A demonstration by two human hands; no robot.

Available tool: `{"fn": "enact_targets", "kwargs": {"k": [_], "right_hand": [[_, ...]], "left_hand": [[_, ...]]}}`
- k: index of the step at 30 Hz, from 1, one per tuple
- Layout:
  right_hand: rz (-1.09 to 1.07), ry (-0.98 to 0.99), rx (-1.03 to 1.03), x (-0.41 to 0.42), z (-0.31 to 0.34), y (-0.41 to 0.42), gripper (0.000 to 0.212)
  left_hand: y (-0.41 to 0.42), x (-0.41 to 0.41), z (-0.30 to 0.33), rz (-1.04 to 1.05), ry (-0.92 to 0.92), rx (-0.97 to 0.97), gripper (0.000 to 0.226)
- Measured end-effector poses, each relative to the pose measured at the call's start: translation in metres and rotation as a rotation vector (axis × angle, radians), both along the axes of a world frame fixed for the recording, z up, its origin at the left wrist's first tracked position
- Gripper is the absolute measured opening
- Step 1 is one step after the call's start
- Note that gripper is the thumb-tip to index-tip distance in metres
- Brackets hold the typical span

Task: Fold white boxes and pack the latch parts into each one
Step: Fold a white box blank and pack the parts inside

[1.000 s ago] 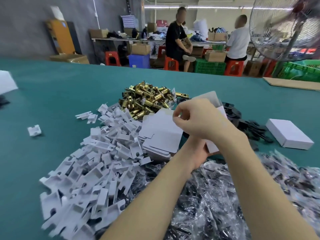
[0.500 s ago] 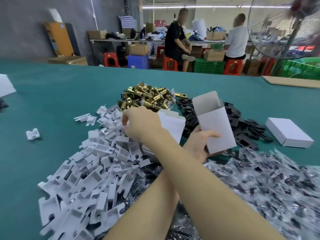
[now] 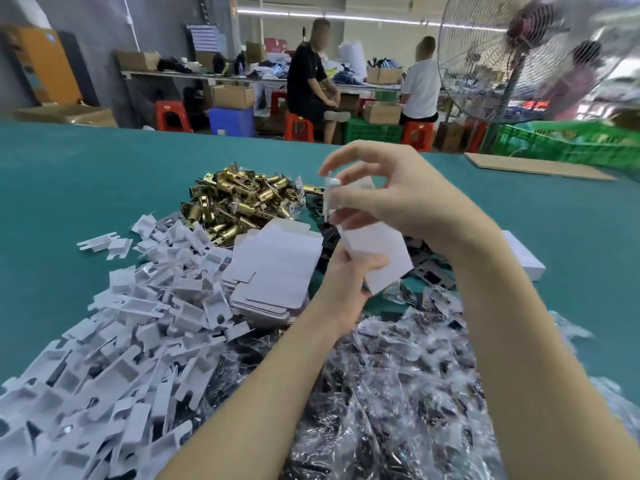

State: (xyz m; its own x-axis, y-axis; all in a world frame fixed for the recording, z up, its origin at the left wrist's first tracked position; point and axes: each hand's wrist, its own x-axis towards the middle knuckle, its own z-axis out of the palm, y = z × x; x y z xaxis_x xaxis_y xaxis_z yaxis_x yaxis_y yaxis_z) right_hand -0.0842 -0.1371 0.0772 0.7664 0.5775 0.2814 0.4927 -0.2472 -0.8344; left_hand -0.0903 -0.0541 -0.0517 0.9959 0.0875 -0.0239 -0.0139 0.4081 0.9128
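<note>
My left hand (image 3: 341,280) grips a folded white box (image 3: 381,258) from below, its open end tilted up. Just above that opening, my right hand (image 3: 398,199) pinches a small white insert (image 3: 331,195) between thumb and fingers. A heap of brass latches (image 3: 239,199) lies behind on the green table (image 3: 69,188). Flat unfolded boxes (image 3: 273,268) are stacked left of my left hand. Many loose white inserts (image 3: 131,341) spread over the left foreground.
Clear bags of small parts (image 3: 398,393) cover the near right. Black plates (image 3: 429,271) lie behind the held box, partly hidden. A closed white box (image 3: 523,254) sits at the right. A cardboard sheet (image 3: 536,168) and a fan (image 3: 519,57) stand far right.
My right hand reached across to the insert pile, then came back right and up with a white insert. The box in my left hand has tilted.
</note>
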Motion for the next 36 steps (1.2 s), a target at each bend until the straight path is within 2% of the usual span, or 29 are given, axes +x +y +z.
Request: {"fn": "enact_targets", "kwargs": {"k": [5,8,10,14,17,20,24,30,34,36], "right_hand": [[-0.19,0.005,0.111,0.009,0.002,-0.046,0.008],[-0.294,-0.215,-0.021,0.016,-0.002,-0.058,0.007],[-0.348,-0.365,-0.129,0.017,-0.005,-0.062,0.016],[-0.357,-0.475,-0.14,0.015,-0.002,-0.066,0.017],[-0.313,-0.537,-0.132,0.01,0.002,-0.065,0.019],[-0.293,-0.551,-0.114,0.003,0.007,-0.066,0.016],[-0.284,-0.558,-0.13,-0.004,0.014,-0.071,0.016],[-0.255,-0.544,-0.127,-0.008,0.017,-0.074,0.016],[-0.204,-0.51,-0.126,-0.007,0.016,-0.074,0.016],[-0.179,-0.492,-0.119,-0.007,0.017,-0.072,0.017]], "left_hand": [[0.001,0.004,-0.009,0.032,-0.13,0.134,0.057],[0.001,0.003,-0.011,0.01,-0.166,0.182,0.05],[0.002,0.003,-0.011,0.033,-0.16,0.177,0.046],[0.002,0.001,-0.01,0.057,-0.206,0.204,0.05],[0.003,0.0,-0.01,0.098,-0.252,0.224,0.043],[0.003,0.0,-0.012,0.118,-0.313,0.267,0.03],[0.002,-0.003,-0.011,0.153,-0.338,0.326,0.042],[0.001,-0.002,-0.012,0.248,-0.439,0.387,0.044],[0.001,-0.003,-0.011,0.263,-0.447,0.362,0.052],[0.001,-0.003,-0.01,0.275,-0.437,0.332,0.045]]}}
